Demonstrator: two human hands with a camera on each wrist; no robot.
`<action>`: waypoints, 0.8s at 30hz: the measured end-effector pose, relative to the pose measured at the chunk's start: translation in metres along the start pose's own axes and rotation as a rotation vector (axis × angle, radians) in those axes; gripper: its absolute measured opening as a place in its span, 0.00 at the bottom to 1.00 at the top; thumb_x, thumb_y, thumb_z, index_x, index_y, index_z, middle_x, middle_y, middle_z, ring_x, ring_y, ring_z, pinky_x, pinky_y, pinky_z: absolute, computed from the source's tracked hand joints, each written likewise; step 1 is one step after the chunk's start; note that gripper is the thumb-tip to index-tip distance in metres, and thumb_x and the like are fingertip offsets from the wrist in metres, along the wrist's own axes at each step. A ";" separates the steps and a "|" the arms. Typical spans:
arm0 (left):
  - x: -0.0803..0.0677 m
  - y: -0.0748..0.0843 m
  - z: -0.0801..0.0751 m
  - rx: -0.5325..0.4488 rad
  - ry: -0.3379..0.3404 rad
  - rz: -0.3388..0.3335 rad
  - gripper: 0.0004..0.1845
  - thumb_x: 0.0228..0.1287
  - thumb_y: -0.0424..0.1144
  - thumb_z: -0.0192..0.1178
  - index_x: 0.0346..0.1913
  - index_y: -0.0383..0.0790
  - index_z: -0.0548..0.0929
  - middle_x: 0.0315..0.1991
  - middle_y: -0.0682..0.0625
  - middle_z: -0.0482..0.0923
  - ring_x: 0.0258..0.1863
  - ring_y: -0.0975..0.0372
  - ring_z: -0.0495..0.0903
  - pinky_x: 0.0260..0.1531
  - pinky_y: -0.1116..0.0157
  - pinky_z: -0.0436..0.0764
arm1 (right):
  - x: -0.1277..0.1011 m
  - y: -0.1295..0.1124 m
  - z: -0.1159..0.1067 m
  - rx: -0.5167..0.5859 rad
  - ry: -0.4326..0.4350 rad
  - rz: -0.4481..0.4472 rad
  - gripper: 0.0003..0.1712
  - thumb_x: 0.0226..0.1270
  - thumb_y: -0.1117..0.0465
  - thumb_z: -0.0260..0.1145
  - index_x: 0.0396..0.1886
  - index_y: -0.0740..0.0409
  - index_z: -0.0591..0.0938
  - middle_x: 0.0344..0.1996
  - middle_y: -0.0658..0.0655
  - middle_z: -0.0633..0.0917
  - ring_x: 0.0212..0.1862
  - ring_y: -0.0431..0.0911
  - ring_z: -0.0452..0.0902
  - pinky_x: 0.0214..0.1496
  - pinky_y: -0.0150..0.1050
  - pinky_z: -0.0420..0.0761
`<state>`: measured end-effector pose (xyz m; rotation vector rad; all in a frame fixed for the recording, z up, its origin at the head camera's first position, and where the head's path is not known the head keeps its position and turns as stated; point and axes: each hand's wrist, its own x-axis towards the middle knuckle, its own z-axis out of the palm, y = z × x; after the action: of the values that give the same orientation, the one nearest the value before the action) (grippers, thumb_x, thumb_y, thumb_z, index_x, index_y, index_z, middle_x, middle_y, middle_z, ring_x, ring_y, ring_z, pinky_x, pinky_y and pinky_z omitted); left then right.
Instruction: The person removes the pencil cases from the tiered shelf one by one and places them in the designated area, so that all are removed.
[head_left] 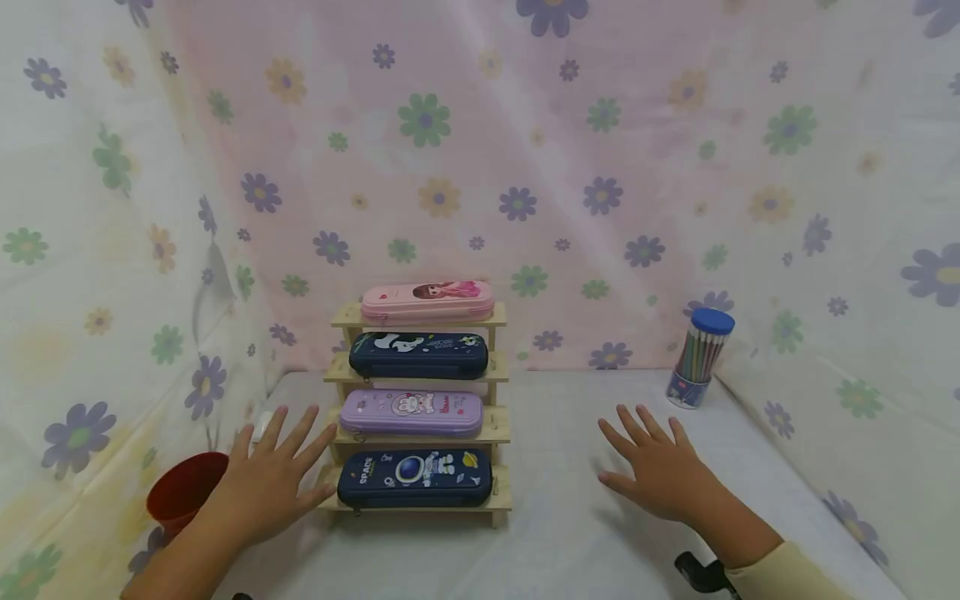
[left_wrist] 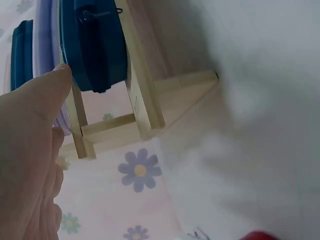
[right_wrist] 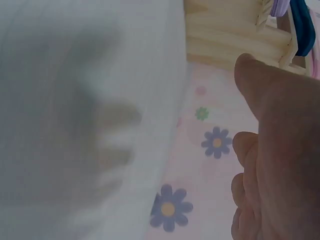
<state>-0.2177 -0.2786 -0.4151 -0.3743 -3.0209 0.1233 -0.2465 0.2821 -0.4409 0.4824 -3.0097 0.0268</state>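
My left hand [head_left: 273,479] is spread with straight fingers, palm down, at the left end of a stepped wooden rack [head_left: 501,493]. Its thumb overlaps the rack's edge in the head view, and it holds nothing. Four steps bear one pencil case each: a navy astronaut case [head_left: 415,478] lowest, then a lilac case [head_left: 411,413], a dark panda case [head_left: 418,356] and a pink case with a doll picture [head_left: 427,303] on top. To the right, my right hand [head_left: 660,467] hovers over the white table with fingers spread, holding nothing; its shadow falls on the cloth.
A clear tub of pencils with a blue lid [head_left: 701,358] stands at the back right. By my left forearm is a red-brown bowl [head_left: 186,492]. A black object [head_left: 705,573] lies near my right sleeve. Flowered cloth walls [head_left: 465,167] enclose the table on three sides.
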 end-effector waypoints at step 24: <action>0.020 0.001 0.023 -0.737 0.097 -0.144 0.43 0.83 0.60 0.46 0.86 0.45 0.40 0.85 0.31 0.36 0.81 0.30 0.43 0.72 0.25 0.51 | 0.031 -0.102 0.031 0.613 -0.025 -0.018 0.44 0.73 0.31 0.62 0.82 0.40 0.66 0.79 0.48 0.69 0.80 0.53 0.63 0.79 0.62 0.66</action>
<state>-0.2387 -0.2744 -0.4365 -0.1931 -2.8667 -0.9982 -0.2467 0.1750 -0.4685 0.5509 -2.9715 0.9628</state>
